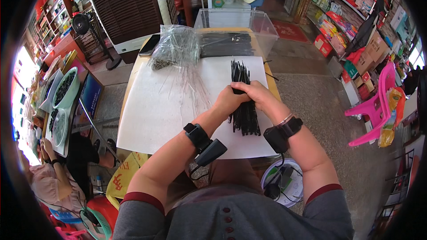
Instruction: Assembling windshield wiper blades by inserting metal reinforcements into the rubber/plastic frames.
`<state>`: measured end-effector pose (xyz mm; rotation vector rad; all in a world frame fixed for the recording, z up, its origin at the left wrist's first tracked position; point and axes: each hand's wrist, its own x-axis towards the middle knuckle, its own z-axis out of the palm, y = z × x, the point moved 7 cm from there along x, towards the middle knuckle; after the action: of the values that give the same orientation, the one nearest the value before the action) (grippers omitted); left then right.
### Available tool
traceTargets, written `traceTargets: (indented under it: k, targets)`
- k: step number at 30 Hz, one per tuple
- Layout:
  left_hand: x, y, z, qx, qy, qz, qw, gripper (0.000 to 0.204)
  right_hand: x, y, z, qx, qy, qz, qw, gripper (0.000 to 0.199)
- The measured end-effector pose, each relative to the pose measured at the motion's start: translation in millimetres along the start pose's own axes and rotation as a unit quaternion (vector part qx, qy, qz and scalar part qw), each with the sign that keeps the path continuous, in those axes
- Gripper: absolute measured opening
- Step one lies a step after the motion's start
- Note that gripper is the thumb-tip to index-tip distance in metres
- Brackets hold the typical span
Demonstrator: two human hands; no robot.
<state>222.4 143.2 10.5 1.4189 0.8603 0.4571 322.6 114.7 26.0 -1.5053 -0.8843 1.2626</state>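
Observation:
Both of my hands are wrapped round a bundle of thin black strips (244, 122), whose ends stick out above and below my grip. My left hand (227, 100) closes on it from the left, and my right hand (261, 95) from the right, with the fingers meeting near its middle. Under them a white sheet (147, 111) covers most of the table. Left of the bundle, thin clear strands (191, 84) fan out from a crumpled clear plastic bag (175, 40). More black strips (224, 44) lie flat behind my hands at the table's far side.
A clear plastic bin (266, 31) stands at the table's far edge beside a dark flat object (150, 45). A white bucket (291, 191) sits by my right knee. At the left, another person (53, 178) sits near tubs (66, 89). A pink chair (378, 106) stands right.

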Motion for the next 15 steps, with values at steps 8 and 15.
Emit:
traceTargets:
  k: [8, 15]
  targets:
    - [-29, 43, 9, -0.048, 0.067, 0.212, 0.974, 0.054, -38, -44, 9, 0.077, -0.026, -0.137, 0.987, 0.036]
    - [-59, 84, 11, 0.008, 0.069, 0.366, 0.928, 0.087, -77, -80, 7, 0.054, -0.020, -0.323, 0.945, 0.051]
